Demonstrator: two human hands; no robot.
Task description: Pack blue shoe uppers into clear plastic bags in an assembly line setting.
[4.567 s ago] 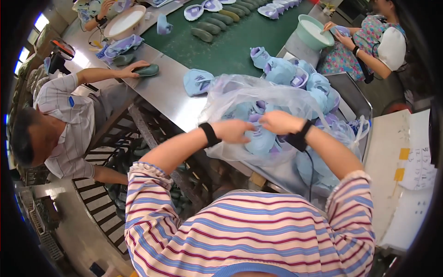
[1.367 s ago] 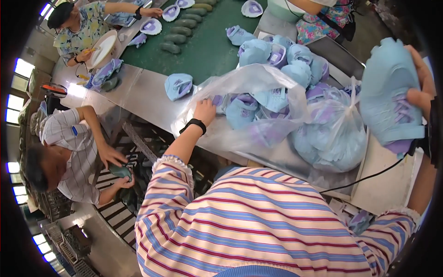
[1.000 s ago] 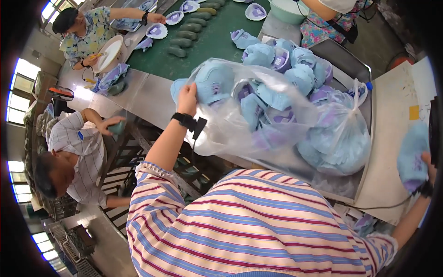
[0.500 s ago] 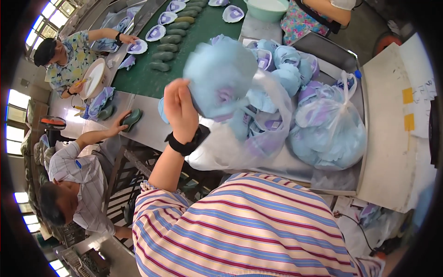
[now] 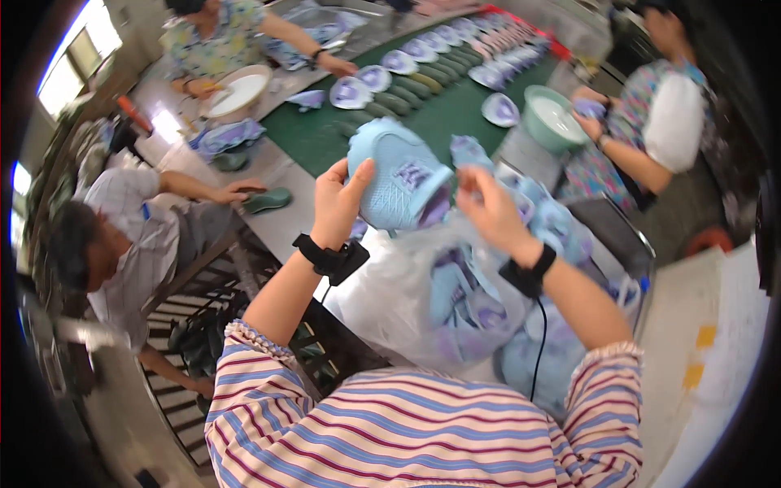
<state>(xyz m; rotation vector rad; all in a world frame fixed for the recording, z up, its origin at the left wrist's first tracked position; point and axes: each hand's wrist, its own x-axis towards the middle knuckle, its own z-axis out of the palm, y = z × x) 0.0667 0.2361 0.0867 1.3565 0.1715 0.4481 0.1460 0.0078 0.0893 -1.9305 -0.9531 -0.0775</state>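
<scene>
My left hand (image 5: 340, 199) is closed on the left edge of a light blue shoe upper (image 5: 399, 183), its thumb on the near side. The upper is held above the bag, its purple lining showing at the right opening. My right hand (image 5: 486, 203) is raised beside that opening. Its fingers are bent and blurred, and whether they touch the upper is unclear. Below both hands sits an open clear plastic bag (image 5: 390, 305) with more blue uppers (image 5: 447, 289) inside. Further loose uppers (image 5: 553, 224) are heaped behind my right wrist.
On a green conveyor belt (image 5: 317, 134) stand rows of dark green shoe lasts (image 5: 393, 100) and purple-white uppers (image 5: 351, 92). A green basin (image 5: 553, 122) is by a co-worker at right; a pale basin (image 5: 240, 93) is at left. Another co-worker's hand holds a green last (image 5: 268, 200).
My right hand has come into view beside the shoe upper. My left hand still holds the upper, now steadier and turned. The view has shifted, showing more of the belt and the co-worker at right.
</scene>
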